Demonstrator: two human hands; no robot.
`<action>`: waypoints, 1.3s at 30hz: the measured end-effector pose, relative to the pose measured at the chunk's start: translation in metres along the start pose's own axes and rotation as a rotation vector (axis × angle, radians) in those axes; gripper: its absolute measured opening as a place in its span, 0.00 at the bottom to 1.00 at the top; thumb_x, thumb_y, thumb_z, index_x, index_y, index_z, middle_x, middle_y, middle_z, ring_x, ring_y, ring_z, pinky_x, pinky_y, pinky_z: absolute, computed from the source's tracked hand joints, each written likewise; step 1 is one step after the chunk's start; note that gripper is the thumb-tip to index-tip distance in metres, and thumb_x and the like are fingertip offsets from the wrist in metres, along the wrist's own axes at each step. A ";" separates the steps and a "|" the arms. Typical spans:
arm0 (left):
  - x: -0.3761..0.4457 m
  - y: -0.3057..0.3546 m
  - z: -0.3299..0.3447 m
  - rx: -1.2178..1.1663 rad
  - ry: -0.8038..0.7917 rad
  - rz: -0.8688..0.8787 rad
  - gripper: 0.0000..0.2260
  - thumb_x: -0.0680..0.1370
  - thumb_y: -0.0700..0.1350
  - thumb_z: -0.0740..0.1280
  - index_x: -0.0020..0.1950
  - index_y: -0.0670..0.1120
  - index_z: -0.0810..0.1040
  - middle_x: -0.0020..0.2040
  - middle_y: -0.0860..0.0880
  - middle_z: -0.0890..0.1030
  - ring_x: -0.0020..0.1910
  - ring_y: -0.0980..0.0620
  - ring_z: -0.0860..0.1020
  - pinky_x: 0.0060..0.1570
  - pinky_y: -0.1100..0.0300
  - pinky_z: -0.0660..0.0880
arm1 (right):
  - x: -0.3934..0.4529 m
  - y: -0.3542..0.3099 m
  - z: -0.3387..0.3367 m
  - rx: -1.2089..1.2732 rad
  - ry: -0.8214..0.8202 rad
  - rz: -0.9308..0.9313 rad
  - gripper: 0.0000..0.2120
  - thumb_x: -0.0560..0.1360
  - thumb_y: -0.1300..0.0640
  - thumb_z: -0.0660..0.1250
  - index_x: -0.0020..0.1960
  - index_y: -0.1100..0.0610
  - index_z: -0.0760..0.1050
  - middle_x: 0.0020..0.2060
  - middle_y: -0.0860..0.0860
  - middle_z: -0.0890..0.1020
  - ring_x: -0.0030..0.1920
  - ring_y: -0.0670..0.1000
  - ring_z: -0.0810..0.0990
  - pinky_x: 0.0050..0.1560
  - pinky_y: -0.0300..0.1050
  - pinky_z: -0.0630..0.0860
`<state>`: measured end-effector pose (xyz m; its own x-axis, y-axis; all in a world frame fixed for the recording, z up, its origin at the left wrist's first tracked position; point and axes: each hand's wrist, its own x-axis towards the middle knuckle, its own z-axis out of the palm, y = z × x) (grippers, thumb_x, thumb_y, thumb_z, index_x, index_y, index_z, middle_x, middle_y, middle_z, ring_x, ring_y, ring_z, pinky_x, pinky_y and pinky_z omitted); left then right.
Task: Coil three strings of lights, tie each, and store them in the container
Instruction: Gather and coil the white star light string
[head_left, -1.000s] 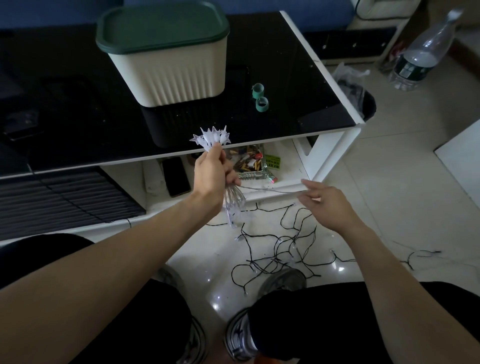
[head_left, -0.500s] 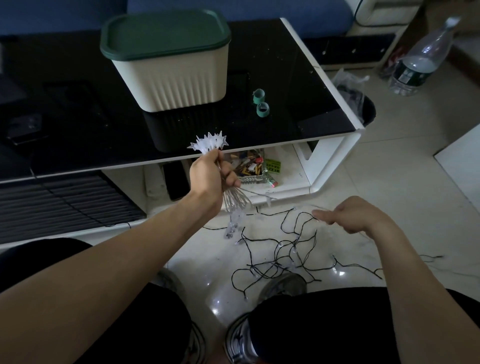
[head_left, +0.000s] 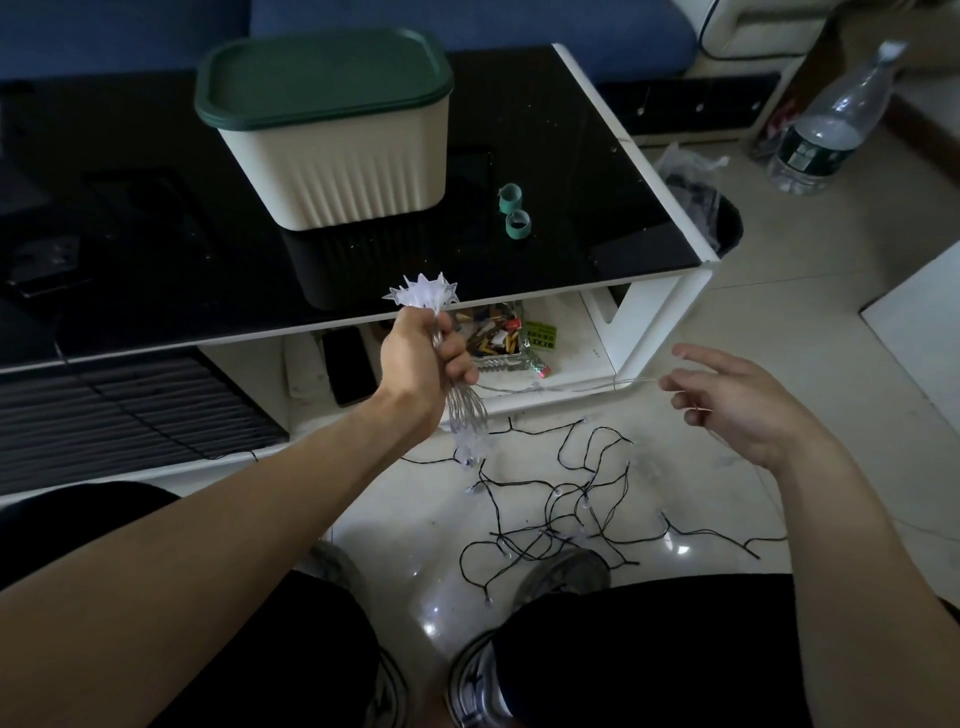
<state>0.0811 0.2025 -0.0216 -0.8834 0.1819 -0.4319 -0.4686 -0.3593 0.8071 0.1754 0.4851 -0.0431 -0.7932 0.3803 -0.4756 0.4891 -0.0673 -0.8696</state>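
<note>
Glossy black desk (head_left: 597, 171), lidded cream ribbed container (head_left: 337, 171) on it. Below: my left hand (head_left: 421, 358) grips clear star-light coil (head_left: 423, 296); right hand (head_left: 737, 400), swung wider, pinches its wire. Black string (head_left: 571, 499) awaits, floor.

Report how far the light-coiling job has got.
Done: nothing stored; the container is still lidded.

In hand: the left hand grips a half-coiled star string, and the right hand pinches its clear wire.

Left: black-wired lights lie loose on the floor; two green ties wait unused.
</note>
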 end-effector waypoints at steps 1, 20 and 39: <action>0.001 -0.001 0.001 0.022 0.021 0.036 0.11 0.81 0.41 0.52 0.39 0.46 0.65 0.27 0.50 0.60 0.27 0.51 0.59 0.27 0.58 0.66 | 0.001 0.001 -0.001 -0.035 0.003 -0.023 0.19 0.79 0.68 0.65 0.69 0.58 0.73 0.43 0.55 0.84 0.36 0.50 0.76 0.38 0.43 0.70; -0.015 -0.024 0.012 0.444 -0.135 0.226 0.17 0.86 0.49 0.51 0.42 0.43 0.69 0.37 0.43 0.80 0.37 0.44 0.80 0.49 0.38 0.80 | -0.029 -0.016 0.049 0.127 -0.405 -0.370 0.31 0.58 0.46 0.84 0.53 0.63 0.80 0.45 0.60 0.87 0.41 0.56 0.87 0.36 0.44 0.83; -0.021 -0.033 0.011 0.325 -0.135 -0.013 0.17 0.87 0.47 0.49 0.46 0.40 0.69 0.33 0.40 0.81 0.34 0.42 0.82 0.47 0.41 0.82 | -0.040 0.002 0.120 -0.033 -0.193 -0.587 0.07 0.73 0.66 0.75 0.50 0.59 0.82 0.43 0.52 0.86 0.43 0.47 0.86 0.42 0.37 0.80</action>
<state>0.1149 0.2209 -0.0348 -0.8602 0.3119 -0.4034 -0.4388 -0.0496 0.8972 0.1647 0.3591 -0.0415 -0.9832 0.1714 0.0626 -0.0399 0.1327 -0.9904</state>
